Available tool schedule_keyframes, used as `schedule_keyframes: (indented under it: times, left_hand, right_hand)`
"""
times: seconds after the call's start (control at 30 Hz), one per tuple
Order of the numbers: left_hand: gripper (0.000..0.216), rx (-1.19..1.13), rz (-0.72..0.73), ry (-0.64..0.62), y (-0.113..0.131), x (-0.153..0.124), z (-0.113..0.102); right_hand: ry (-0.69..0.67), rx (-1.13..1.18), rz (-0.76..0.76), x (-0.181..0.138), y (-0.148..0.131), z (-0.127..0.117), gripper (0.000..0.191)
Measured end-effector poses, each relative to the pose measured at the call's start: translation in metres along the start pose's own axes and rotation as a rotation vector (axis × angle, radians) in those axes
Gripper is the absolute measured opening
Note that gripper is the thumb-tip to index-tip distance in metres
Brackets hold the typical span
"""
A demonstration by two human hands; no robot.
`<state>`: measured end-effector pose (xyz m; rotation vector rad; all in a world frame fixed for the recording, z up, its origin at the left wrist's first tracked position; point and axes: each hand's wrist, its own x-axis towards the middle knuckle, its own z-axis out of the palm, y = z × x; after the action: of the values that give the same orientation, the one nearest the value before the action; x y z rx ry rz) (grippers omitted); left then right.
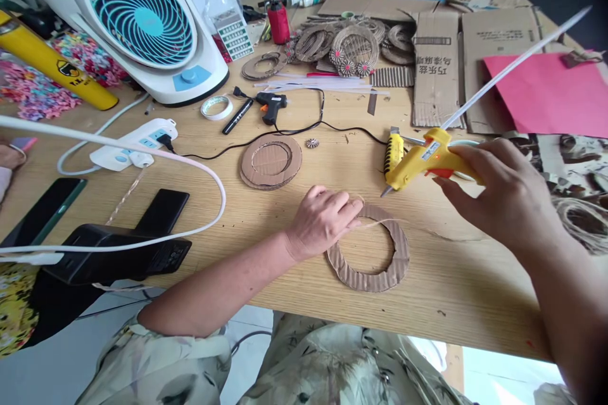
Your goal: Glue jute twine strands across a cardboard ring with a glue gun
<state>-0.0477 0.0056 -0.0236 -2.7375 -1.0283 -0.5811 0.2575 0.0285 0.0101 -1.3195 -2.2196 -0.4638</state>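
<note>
My left hand [327, 218] is closed, its fingertips pinching a thin strand of twine [387, 221] at the upper left edge of a flat cardboard ring [399, 259]. The strand crosses the ring and trails right over the table. My right hand [503, 190] is wrapped around the handle of a yellow glue gun [430, 155], thumb below the red trigger. A long clear glue stick [517, 69] juts up from the gun's back, and the nozzle points down left, above and right of the ring. Beside the gun lies a yellow utility knife [394, 150].
Left of the ring are stacked cardboard rings [247, 164] and a small round ornament [312, 143]. Farther back lie a black glue gun [270, 106], tape [216, 107] and a marker [237, 116]. A fan [204, 79], power strip [135, 142] and looping white cable [223, 196] occupy the left.
</note>
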Motion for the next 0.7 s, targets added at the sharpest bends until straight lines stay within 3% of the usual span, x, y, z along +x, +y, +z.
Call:
schedule_keyframes:
  times: [0.17, 0.27, 0.37, 0.47, 0.57, 0.63, 0.67, 0.7]
  left_hand:
    - [0.062, -0.062, -0.006, 0.177, 0.001, 0.002, -0.002]
    - [0.073, -0.181, -0.136, 0.177, 0.001, 0.001, -0.001]
    - [0.066, -0.281, -0.285, 0.148, 0.0, -0.001, 0.0]
    - [0.053, -0.317, -0.323, 0.092, -0.002, -0.003, -0.001]
    - [0.039, -0.35, -0.232, 0.044, -0.002, -0.002, -0.002]
    - [0.031, -0.349, -0.129, 0.025, -0.001, 0.0, -0.003]
    - [0.029, -0.34, -0.081, 0.016, 0.0, 0.001, -0.004]
    - [0.029, -0.33, -0.045, 0.007, 0.001, 0.002, -0.004]
  right_hand:
    - [-0.089, 0.088, 0.191, 0.0, -0.001, 0.024, 0.046]
    - [-0.129, 0.088, 0.223, -0.001, 0.0, 0.035, 0.046]
    - [-0.151, 0.076, 0.228, -0.005, 0.005, 0.043, 0.045]
    - [-0.165, 0.06, 0.241, -0.008, 0.009, 0.043, 0.049]
    - [-0.091, -0.021, 0.234, -0.007, 0.002, 0.031, 0.051]
    - [0.038, -0.075, 0.142, -0.004, -0.014, 0.02, 0.043]
    - [0.046, -0.005, 0.049, -0.002, -0.025, 0.014, 0.036]
    - [-0.034, 0.139, -0.046, -0.001, -0.038, 0.011, 0.035]
